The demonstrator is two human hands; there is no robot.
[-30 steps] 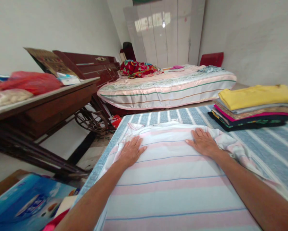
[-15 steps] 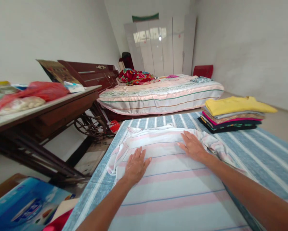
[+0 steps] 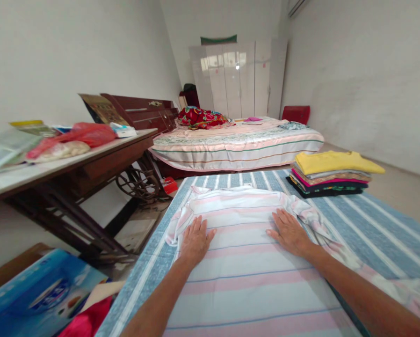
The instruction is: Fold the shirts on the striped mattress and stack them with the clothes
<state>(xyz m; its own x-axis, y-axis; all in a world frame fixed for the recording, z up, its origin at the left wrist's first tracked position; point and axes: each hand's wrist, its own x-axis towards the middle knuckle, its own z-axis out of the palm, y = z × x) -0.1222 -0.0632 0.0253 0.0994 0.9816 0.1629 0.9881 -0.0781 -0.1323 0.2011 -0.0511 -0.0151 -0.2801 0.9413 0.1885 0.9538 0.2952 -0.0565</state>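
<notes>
Head view, striped garment [image 3: 252, 262]: spread on the blue cover [image 3: 367, 224], left of the clothes stack [image 3: 331, 175] and reaching nearer you
Left hand [image 3: 195, 241]: palm down on the garment, farther from the stack, gripping nothing
Right hand [image 3: 290, 231]: likewise flat, nearer the stack, well apart from your left
Garment feel: probably light, soft, floppy, creasing easily; pinch its far corners, about level with the stack
</notes>
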